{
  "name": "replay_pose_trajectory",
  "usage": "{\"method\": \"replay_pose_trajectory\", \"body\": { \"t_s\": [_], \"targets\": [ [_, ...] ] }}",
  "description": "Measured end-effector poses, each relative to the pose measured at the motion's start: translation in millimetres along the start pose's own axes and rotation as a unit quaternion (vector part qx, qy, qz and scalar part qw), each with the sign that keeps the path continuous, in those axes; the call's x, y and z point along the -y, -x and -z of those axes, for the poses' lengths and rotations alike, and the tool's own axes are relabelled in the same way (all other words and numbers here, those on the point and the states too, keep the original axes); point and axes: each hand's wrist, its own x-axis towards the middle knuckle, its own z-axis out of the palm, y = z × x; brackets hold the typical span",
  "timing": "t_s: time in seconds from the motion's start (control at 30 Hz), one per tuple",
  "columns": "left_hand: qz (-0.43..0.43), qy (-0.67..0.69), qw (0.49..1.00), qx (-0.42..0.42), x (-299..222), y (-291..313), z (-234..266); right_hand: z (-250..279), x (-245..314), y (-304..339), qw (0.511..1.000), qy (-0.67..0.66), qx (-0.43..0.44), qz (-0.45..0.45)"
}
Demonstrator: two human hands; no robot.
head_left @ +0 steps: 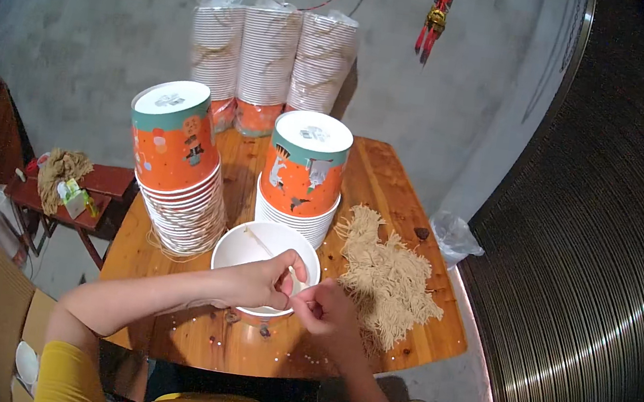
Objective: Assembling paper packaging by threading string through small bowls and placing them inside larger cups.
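A white paper bucket stands at the table's near middle, its open mouth facing up. My left hand reaches over its right part, thumb and fingers closed in a pinch. Against it, at the bucket's right rim, my right hand is closed too, fingertips meeting those of the left. What the fingertips hold is too small to make out. A thin pale strand crosses the bucket's inside toward my left hand. Right of the hands lies a pile of beige strings.
Behind the bucket stand two upside-down stacks of orange-and-green buckets, a left stack with strings round its rims and a right stack. Wrapped stacks rise at the wooden table's back. A red bench is left, a cardboard box near left.
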Motion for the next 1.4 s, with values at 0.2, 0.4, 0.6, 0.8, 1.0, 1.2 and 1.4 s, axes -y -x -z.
{"method": "replay_pose_trajectory", "body": {
  "t_s": [0.2, 0.4, 0.6, 0.8, 1.0, 1.2, 1.4],
  "targets": [
    [0.02, 0.031, 0.999, 0.018, 2, 4, 4, -6, -5, 1, 0.997, -0.055, -0.015, -0.045],
    [0.075, 0.107, 0.989, 0.072, 6, -3, 6, 0, -8, 2, 0.995, -0.073, 0.011, -0.071],
    [0.114, 0.163, 0.972, 0.125, 19, -14, 11, 9, -6, -2, 0.998, -0.043, 0.042, -0.034],
    [0.063, 0.06, 0.993, 0.085, 16, -13, 6, 13, -8, 1, 0.999, -0.016, 0.037, -0.02],
    [-0.166, -0.231, 0.955, -0.08, 15, -5, -7, 12, -7, 2, 1.0, -0.004, 0.023, -0.015],
    [-0.141, -0.229, 0.961, -0.07, 22, -8, 2, 8, 3, 1, 1.0, -0.002, 0.01, -0.022],
    [-0.119, -0.176, 0.976, -0.037, 17, -4, 0, 6, -1, 0, 0.999, -0.013, 0.003, -0.042]
  ]
}}
